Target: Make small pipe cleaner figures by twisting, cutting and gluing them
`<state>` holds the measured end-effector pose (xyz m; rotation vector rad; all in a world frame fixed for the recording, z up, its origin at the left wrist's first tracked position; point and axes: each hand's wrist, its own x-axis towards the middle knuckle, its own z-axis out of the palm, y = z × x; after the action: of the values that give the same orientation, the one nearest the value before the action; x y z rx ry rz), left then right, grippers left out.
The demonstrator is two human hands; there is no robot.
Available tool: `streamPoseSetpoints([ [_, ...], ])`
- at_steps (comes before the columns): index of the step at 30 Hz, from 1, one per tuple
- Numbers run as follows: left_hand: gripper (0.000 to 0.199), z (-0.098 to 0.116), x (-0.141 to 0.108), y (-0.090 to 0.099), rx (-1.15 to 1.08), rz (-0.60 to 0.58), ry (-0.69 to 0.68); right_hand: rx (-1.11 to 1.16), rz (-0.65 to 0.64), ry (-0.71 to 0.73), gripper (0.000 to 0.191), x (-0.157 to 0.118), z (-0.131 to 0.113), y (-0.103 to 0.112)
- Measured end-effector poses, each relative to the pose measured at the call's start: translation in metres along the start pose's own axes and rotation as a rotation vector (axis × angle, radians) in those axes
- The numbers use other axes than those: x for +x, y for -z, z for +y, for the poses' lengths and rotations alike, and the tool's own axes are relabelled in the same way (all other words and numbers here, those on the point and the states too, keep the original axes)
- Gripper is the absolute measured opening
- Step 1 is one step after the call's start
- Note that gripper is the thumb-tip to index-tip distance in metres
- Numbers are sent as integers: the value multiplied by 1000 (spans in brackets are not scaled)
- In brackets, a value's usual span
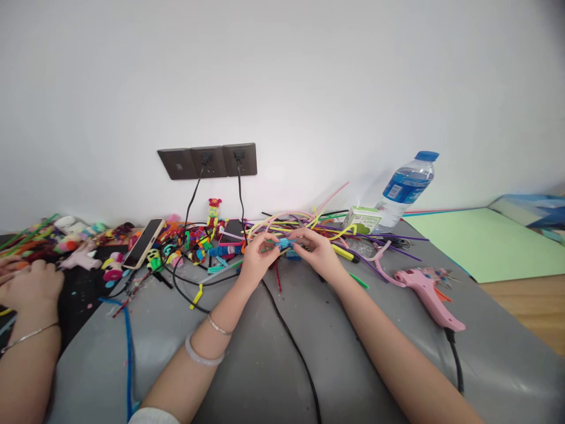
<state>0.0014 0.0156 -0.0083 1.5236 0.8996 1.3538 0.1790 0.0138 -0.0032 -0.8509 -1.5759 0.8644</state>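
Note:
A small light-blue fuzzy piece (285, 242) is held between my two hands above the grey table (247, 353). My left hand (260, 256), on the arm with two bracelets, pinches its left side with thumb and forefinger. From the right, my right hand (316, 252) pinches the other side. Just behind both hands lies a loose pile of coloured pipe cleaners (304, 221). A blue pipe cleaner (128, 353) stretches along the table's left part.
A pink glue gun (430, 297) lies at right, near a tilted water bottle (406, 188) and a small green-white box (362, 219). Black cables (291, 338) cross the table. A phone (143, 243), small figures and another person's hands (33, 285) are at left.

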Motion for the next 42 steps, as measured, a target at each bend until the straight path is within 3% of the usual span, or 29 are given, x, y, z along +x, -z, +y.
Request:
streamPoseSetpoints([
  [25, 16, 2, 1, -1, -6, 73, 50, 63, -55, -145, 20, 1, 0, 2],
  [42, 28, -6, 2, 1, -152, 37, 127, 149, -34, -224, 20, 1, 1, 6],
])
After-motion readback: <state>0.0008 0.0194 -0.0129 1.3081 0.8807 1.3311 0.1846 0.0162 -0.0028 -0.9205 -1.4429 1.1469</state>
